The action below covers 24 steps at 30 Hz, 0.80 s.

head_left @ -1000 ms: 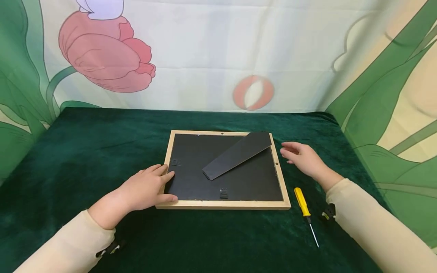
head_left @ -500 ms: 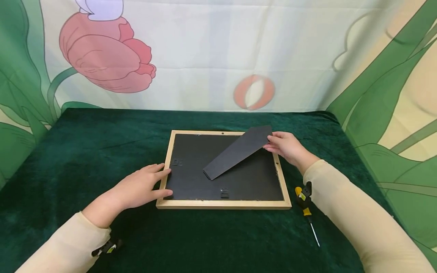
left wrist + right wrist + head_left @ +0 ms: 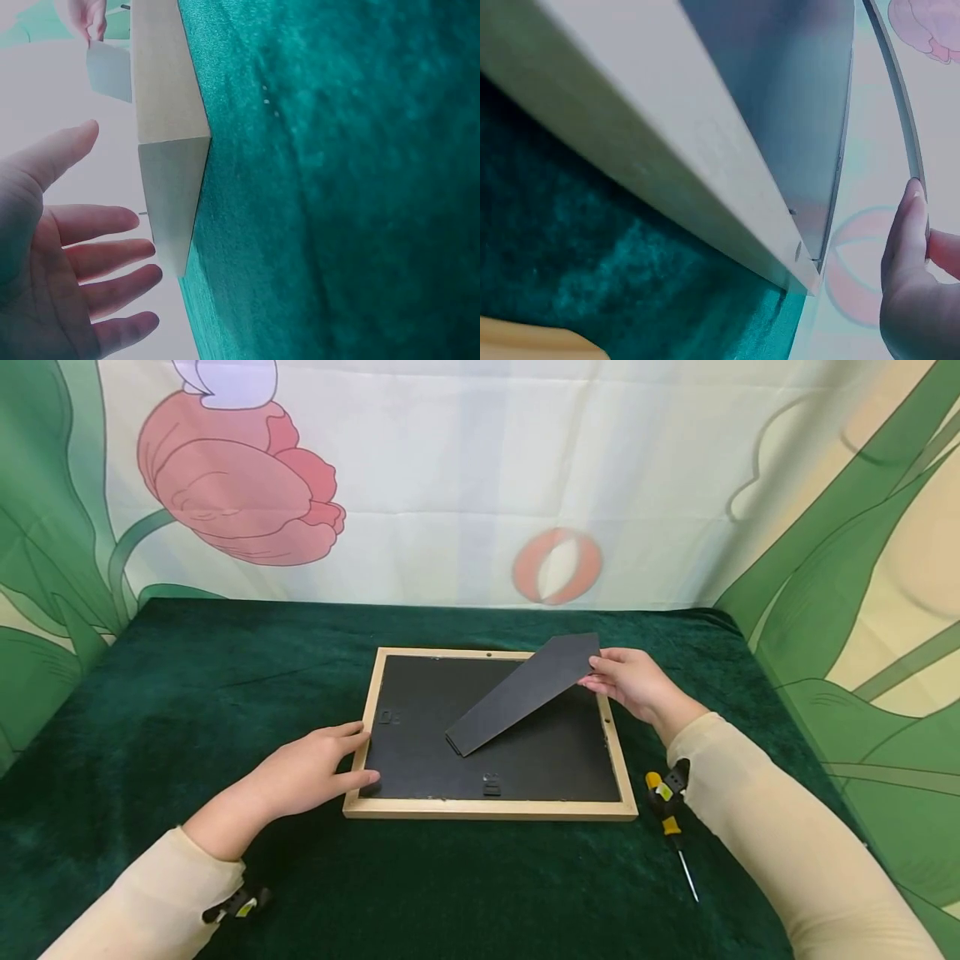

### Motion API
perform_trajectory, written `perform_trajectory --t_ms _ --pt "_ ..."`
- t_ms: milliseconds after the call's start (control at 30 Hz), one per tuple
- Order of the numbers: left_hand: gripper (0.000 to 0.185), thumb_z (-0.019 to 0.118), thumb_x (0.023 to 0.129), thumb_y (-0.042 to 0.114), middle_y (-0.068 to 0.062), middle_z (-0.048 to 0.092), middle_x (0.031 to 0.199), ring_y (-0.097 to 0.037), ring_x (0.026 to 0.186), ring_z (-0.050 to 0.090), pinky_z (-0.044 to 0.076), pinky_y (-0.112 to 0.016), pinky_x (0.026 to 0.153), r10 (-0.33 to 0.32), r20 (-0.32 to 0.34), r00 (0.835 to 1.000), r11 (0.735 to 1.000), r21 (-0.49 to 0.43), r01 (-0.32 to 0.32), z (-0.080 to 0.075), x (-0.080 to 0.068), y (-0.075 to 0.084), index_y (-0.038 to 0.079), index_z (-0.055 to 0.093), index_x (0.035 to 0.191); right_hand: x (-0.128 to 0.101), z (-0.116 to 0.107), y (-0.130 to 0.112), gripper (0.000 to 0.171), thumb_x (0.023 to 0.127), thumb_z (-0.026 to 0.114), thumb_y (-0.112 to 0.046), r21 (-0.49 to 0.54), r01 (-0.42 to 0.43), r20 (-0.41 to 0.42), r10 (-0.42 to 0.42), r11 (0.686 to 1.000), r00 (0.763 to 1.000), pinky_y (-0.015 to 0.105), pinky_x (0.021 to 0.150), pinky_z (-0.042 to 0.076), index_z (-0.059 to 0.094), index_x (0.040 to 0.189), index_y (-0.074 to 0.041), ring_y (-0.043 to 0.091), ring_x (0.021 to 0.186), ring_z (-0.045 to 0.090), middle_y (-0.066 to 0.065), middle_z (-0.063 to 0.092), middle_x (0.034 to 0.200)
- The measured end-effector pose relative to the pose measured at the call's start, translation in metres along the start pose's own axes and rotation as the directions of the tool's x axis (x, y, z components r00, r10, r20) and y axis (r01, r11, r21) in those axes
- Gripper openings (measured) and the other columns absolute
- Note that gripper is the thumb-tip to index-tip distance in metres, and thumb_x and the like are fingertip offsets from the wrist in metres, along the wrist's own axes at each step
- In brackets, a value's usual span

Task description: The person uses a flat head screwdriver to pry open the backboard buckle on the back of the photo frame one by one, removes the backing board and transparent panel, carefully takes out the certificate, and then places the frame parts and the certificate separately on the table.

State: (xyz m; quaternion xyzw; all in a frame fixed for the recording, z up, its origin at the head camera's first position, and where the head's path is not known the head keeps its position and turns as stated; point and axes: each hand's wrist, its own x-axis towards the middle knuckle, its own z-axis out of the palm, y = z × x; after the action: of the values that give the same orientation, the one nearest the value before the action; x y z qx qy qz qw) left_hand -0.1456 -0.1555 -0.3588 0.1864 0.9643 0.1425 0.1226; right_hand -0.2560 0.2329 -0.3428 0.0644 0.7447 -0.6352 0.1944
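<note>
Right hand (image 3: 633,683) is up at the far right corner of the picture frame (image 3: 489,810), fingertips and thumb pinching the raised end of the black stand flap (image 3: 525,693). The flap tilts up from the black backing board (image 3: 420,727), its low end fixed near the middle of the board and its high end lifted clear in that pinch. In the right wrist view the fingers (image 3: 907,225) curl against the flap's thin edge (image 3: 900,97), with the frame's pale wooden side (image 3: 667,150) running below.

Left hand (image 3: 311,772) lies at the near left corner of the frame, fingers nearly straight and only loosely spread. The thumb rests on the backing board by the bottom rail; the fingertips reach the left rail. It grips nothing. The left wrist view shows that palm (image 3: 52,262) held wide beside the frame's corner (image 3: 172,195).

The frame sits face down, flat on the green velvet desk (image 3: 187,693), about mid-desk.

The count: one frame, one stand flap, two small black clips on the backing, one (image 3: 386,717) near the left edge and one (image 3: 491,785) near the bottom edge. One yellow-handled screwdriver (image 3: 670,827) lies on the desk just right of the frame's near right corner, partly under the right sleeve (image 3: 765,827). Two hands, two cream sleeves.
</note>
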Motion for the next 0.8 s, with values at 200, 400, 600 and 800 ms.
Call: perform_trajectory --t_ms 200,400,600,800 --pt "0.068 0.054 0.076 0.048 -0.012 0.038 0.129 -0.027 0.114 0.037 0.035 -0.044 0.086 -0.001 -0.004 1.0 1.0 -0.022 0.001 0.0002 -0.0014 -0.0028 0.005 0.04 0.126 0.0002 0.0 0.0005 0.053 0.09 0.041 -0.017 -0.009 -0.002 -0.013 0.002 1.0 1.0 0.03 0.084 0.039 0.016 0.133 0.003 0.015 0.083 0.056 0.016 0.042 0.107" --pt "0.066 0.055 0.076 0.047 -0.012 0.04 0.127 -0.027 0.113 0.039 0.035 -0.044 0.086 -0.015 -0.018 1.0 0.999 -0.036 0.014 0.0013 -0.0016 -0.0045 0.005 0.042 0.125 -0.0003 -0.0008 -0.0001 0.051 0.09 0.041 -0.016 0.006 -0.001 -0.009 0.001 1.0 1.0 0.032 0.085 0.038 0.02 0.131 0.004 0.015 0.081 0.057 0.015 0.047 0.099" --pt "0.061 0.053 0.077 0.048 -0.013 0.041 0.125 -0.028 0.111 0.04 0.037 -0.044 0.084 -0.016 -0.041 0.999 0.999 -0.042 0.014 0.0023 -0.003 -0.0046 0.005 0.048 0.12 -0.0013 -0.0017 -0.002 0.055 0.09 0.041 -0.017 0.002 -0.015 -0.007 0.015 1.0 1.0 0.025 0.08 0.042 0.014 0.133 0.003 0.013 0.081 0.057 0.016 0.044 0.104" --pt "0.051 0.054 0.078 0.044 -0.011 0.045 0.116 -0.025 0.103 0.042 0.039 -0.04 0.08 0.001 -0.099 0.995 0.992 -0.127 -0.013 0.0042 -0.0048 -0.0036 0.006 0.056 0.112 -0.0015 -0.0039 -0.0029 0.055 0.09 0.04 -0.017 0.014 -0.026 -0.009 0.026 1.0 1.0 0.023 0.077 0.043 0.012 0.134 0.002 0.013 0.081 0.056 0.017 0.043 0.107"
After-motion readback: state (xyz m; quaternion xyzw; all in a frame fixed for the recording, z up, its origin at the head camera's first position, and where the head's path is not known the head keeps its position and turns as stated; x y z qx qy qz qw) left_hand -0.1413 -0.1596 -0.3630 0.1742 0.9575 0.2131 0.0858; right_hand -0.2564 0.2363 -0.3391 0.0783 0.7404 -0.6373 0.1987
